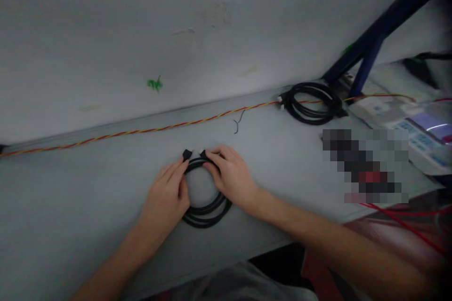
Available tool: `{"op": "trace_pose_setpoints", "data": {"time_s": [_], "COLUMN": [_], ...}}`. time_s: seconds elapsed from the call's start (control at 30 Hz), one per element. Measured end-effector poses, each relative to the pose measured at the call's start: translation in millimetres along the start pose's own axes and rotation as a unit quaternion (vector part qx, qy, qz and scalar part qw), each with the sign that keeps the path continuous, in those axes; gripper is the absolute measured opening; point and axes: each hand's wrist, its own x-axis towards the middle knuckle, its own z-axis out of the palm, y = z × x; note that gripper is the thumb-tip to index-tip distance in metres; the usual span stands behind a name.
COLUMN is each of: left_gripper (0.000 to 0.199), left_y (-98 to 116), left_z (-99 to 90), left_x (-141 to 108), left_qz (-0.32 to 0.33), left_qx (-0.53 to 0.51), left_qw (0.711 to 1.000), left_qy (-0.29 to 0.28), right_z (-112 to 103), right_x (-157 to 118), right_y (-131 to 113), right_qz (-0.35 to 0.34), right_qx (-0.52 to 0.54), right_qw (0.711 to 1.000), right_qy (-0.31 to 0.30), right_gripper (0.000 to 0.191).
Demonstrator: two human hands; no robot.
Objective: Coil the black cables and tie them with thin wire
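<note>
A black cable [205,220] lies coiled in a ring on the grey table [88,207], near the middle of the view. My left hand [167,195] grips the coil's left side, its fingertips at one black connector [187,154]. On the upper right of the ring, my right hand [235,176] is closed round the cable, with thumb and fingers beside a second connector [203,153]. The two connector ends stand a little apart at the top of the ring. Parts of the coil are hidden under both hands.
Another coiled black cable [312,120] lies at the back right. A red and yellow twisted wire [155,130] runs along the wall. Two short dark ties [236,127] lie before it. Blue metal struts [383,23], bags [420,136] and a blurred-out item [363,164] are at right.
</note>
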Motion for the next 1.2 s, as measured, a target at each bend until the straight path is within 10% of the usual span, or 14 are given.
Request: {"op": "trace_pose_setpoints", "data": {"time_s": [0.73, 0.93, 1.2], "left_gripper": [0.029, 0.012, 0.032], "left_y": [10.0, 13.9, -19.3], "left_z": [13.9, 14.0, -2.0], "left_x": [4.7, 5.3, 8.2], "left_qz": [-0.012, -0.039, 0.083], "left_qx": [-0.012, -0.022, -0.123], "left_qw": [0.998, 0.998, 0.988], "left_qy": [0.054, 0.052, -0.033], "right_z": [-3.2, -1.9, -6.3], "right_x": [-10.4, -14.2, -4.3], "right_y": [-15.7, -22.5, 8.5], "right_qz": [-0.046, -0.051, -0.113], "right_qx": [-0.115, -0.123, -0.017], "right_qw": [0.992, 0.991, 0.993], "right_qy": [-0.032, -0.036, 0.015], "right_gripper": [0.035, 0.011, 0.015]}}
